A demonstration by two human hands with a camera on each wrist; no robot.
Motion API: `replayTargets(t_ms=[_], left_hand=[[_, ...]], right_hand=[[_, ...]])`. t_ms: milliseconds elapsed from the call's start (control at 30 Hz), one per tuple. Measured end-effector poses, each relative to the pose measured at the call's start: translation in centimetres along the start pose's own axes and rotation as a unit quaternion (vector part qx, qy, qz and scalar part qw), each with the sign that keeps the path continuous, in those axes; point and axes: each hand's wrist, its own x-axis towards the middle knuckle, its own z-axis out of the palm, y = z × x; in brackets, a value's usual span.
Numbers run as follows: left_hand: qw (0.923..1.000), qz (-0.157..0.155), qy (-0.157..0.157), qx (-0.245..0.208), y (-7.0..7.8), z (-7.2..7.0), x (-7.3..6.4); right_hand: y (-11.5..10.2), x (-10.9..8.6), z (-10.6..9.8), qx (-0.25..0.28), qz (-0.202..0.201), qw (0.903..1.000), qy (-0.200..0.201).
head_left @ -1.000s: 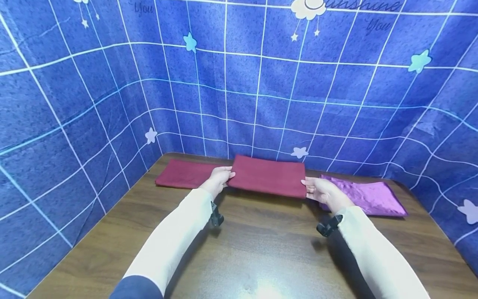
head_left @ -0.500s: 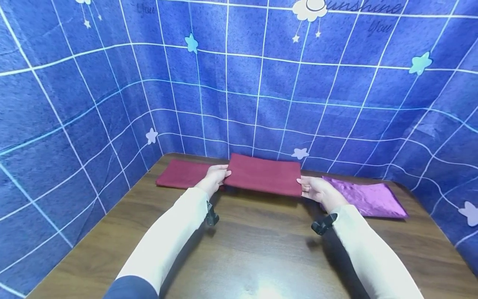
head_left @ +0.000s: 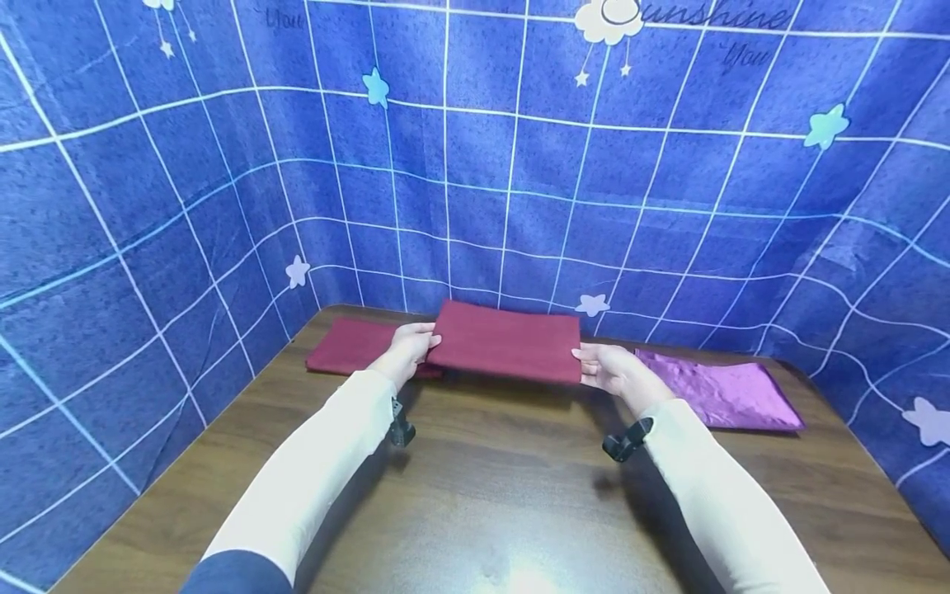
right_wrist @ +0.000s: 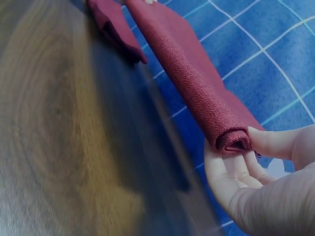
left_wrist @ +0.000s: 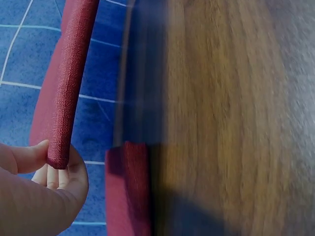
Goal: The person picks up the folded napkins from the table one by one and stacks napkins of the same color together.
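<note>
A folded dark red cloth (head_left: 508, 341) is held up off the table between both hands. My left hand (head_left: 406, 348) pinches its left end, thumb on top and fingers beneath, as the left wrist view shows of the cloth's edge (left_wrist: 74, 83). The right end is gripped by my right hand (head_left: 613, 371); in the right wrist view the folded layers (right_wrist: 234, 140) show between thumb and fingers. A second folded dark red cloth (head_left: 349, 345) lies on the table at the left, partly behind my left hand and lower than the held one.
At the right of the wooden table (head_left: 475, 470) lies a shiny purple folded cloth (head_left: 742, 396), partly behind my right forearm. A blue grid-patterned curtain (head_left: 519, 165) hangs along the back and left table edges.
Both hands have moved left together, carrying the raised dark red cloth with them. It now overlaps more of the cloth lying at the left. The purple cloth has stayed put.
</note>
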Motion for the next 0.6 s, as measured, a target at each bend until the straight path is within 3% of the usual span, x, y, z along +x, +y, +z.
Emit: replayTargets(t_ms=[133, 600], left_hand=[[1.0000, 0.000, 0.005, 0.000, 0.3, -0.6, -0.8], [0.9994, 0.002, 0.025, 0.025, 1.0, -1.9, -0.8]], right_hand=[[-0.2, 0.3, 0.6, 0.013, -0.002, 0.9999, -0.011], [-0.4, 0.5, 2.4, 0.037, -0.004, 0.9993, -0.002]])
